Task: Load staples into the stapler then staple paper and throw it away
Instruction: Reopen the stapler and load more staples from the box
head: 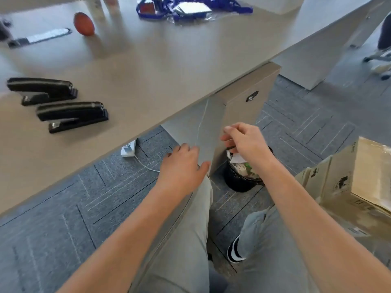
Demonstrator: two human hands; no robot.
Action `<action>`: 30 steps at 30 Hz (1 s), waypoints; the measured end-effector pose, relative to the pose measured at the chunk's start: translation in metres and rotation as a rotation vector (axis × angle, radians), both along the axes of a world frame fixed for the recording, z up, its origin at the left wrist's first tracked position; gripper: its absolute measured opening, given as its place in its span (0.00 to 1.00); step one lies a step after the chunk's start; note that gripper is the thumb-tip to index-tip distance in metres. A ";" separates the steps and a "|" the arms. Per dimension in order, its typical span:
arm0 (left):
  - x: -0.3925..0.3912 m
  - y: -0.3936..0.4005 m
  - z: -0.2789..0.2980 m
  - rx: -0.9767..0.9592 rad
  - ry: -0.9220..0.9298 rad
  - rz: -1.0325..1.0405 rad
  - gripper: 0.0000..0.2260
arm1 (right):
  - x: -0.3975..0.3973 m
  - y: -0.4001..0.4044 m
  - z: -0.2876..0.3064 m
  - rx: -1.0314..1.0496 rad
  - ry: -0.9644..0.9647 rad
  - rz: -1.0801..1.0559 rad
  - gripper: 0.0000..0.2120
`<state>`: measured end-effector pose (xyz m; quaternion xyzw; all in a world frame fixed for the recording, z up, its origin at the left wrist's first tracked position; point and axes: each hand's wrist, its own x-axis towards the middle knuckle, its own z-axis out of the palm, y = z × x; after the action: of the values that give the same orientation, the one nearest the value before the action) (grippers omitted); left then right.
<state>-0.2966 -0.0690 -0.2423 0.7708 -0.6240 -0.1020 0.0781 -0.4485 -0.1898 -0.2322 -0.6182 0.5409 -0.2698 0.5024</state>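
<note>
My right hand (243,140) hovers over a black waste bin (237,182) on the floor beside the desk leg. Its fingers are curled around a small white paper (237,158) that hangs below the palm, just over the bin's mouth. The bin holds crumpled rubbish. Over my left knee, my left hand (182,166) is held with fingers spread and nothing in it. Two black staplers lie shut on the desk at the left, one (42,90) behind the other (72,116), both far from my hands.
The desk (148,66) also carries an orange ball (84,24), a flat silver strip (46,36) and blue lanyards (190,7). The desk leg panel (243,111) stands just behind the bin. An open cardboard box (349,182) sits on the right. A white power strip (129,148) lies on the carpet.
</note>
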 end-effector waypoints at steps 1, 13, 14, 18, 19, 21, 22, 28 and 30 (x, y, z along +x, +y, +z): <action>0.008 0.008 0.014 -0.046 0.003 0.019 0.22 | 0.011 0.006 0.011 -0.039 -0.004 0.040 0.09; 0.138 0.110 0.118 -0.385 0.055 0.382 0.21 | 0.178 0.061 0.085 -0.373 -0.030 0.462 0.04; 0.149 0.115 0.120 -0.401 0.053 0.408 0.20 | 0.193 0.062 0.083 -0.396 -0.006 0.491 0.08; 0.187 0.124 0.117 -0.433 0.052 0.465 0.20 | 0.247 0.067 0.074 -0.467 0.163 0.563 0.21; 0.194 0.123 0.115 -0.435 0.048 0.472 0.19 | 0.256 0.068 0.072 -0.470 0.181 0.568 0.21; 0.208 0.115 0.109 -0.447 0.050 0.471 0.20 | 0.271 0.068 0.069 -0.479 0.188 0.585 0.19; 0.214 0.110 0.106 -0.443 0.040 0.462 0.21 | 0.276 0.067 0.068 -0.485 0.187 0.600 0.18; 0.242 0.087 0.086 -0.369 -0.062 0.465 0.22 | 0.299 0.056 0.076 -0.548 0.126 0.558 0.14; 0.250 0.085 0.082 -0.385 -0.038 0.471 0.22 | 0.310 0.047 0.084 -0.583 0.149 0.505 0.13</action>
<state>-0.0470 0.0164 -0.1598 0.8672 -0.4371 0.0532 0.2325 -0.1389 -0.1431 -0.1479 -0.8666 0.3075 -0.2341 0.3157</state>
